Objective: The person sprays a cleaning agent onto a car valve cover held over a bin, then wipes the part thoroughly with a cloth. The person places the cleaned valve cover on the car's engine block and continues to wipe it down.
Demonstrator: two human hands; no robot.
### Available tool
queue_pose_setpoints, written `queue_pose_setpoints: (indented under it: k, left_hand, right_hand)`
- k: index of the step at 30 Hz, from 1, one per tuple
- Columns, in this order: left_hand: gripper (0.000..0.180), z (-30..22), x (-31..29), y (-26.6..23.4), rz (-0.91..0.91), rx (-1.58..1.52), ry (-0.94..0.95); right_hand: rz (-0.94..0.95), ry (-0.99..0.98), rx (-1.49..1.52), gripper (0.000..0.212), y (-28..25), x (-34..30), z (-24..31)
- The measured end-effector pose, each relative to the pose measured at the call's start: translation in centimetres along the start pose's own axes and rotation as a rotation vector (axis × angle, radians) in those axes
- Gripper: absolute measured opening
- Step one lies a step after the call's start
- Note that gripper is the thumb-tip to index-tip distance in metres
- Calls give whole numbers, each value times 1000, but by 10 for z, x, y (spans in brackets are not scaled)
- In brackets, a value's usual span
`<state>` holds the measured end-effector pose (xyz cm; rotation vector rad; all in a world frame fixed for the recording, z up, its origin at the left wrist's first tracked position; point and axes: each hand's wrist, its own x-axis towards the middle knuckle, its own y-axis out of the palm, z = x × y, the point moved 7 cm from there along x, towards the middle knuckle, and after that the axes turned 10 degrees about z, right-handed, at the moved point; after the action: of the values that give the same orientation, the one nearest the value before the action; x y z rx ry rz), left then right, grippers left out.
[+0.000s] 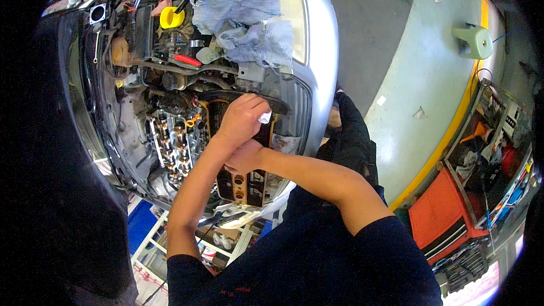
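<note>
Head view: left grip [245,118] holds a white wad [264,118] above an engine cover [241,188]; right grip [245,157] hidden, cannot tell.

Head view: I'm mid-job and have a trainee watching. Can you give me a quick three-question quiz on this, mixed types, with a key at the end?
1. Multiple choice: what does the left hand hold?
A) a wrench
B) a white scrap
C) a red-handled tool

2. True or false: in the picture, the striped cloth lies to the right of the yellow plastic piece.

3. Short answer: what colour is the stool at the right of the picture?

Key: 1. B; 2. True; 3. Pale green.
</note>
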<state>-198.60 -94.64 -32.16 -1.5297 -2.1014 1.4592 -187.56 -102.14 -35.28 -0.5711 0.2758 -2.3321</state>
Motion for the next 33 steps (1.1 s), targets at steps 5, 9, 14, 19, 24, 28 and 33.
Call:
queue_pose_setpoints:
  k: [5,9,14,19,24,28,33]
  left_hand:
    - [28,1,0,-3,4,-154,7]
    - [26,-8,-2,-3,-28,-265,88]
    - [26,-38,-23,-23,-230,-328,-20]
    - [27,-46,-109,-49,-549,-486,-356]
    - [23,-91,-200,-28,-965,-791,-584]
    - [20,-125,-249,20,-1173,-963,-540]
    - [20,-165,-278,60,-1292,-1025,-502]
  right_hand:
    - [11,-2,-10,30,5,2,-3]
    - [21,64,95,35,8,2,-8]
    - [132,143,129,39,5,2,-3]
    - [198,116,342,46,-14,3,2]
    - [14,58,-148,41,-36,3,32]
    - [20,93,-50,37,-67,-34,86]
    - [-79,442,621,27,-76,-96,129]
